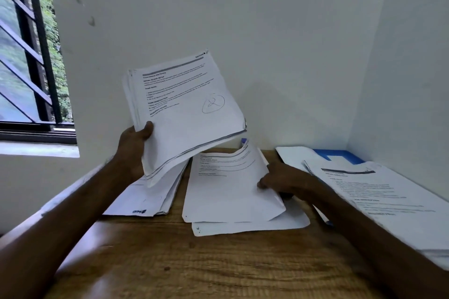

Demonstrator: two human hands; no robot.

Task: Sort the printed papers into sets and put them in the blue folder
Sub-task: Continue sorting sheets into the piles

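Left hand (134, 143) grips raised paper stack (187, 114), frame centre. Right hand (283, 181) pinches top sheet (226, 189) of centre pile on wooden table (194, 264). Blue folder (340, 154) right, under papers.

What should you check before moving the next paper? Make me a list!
1. Left hand grips the raised stack: ok.
2. Right hand holds the top sheet of the middle pile: ok.
3. Only one sheet is picked up: cannot tell.
4. Blue folder is free to open: not ok, the right pile covers part of it.
5. Top sheet's set number is readable: cannot tell, too blurred.
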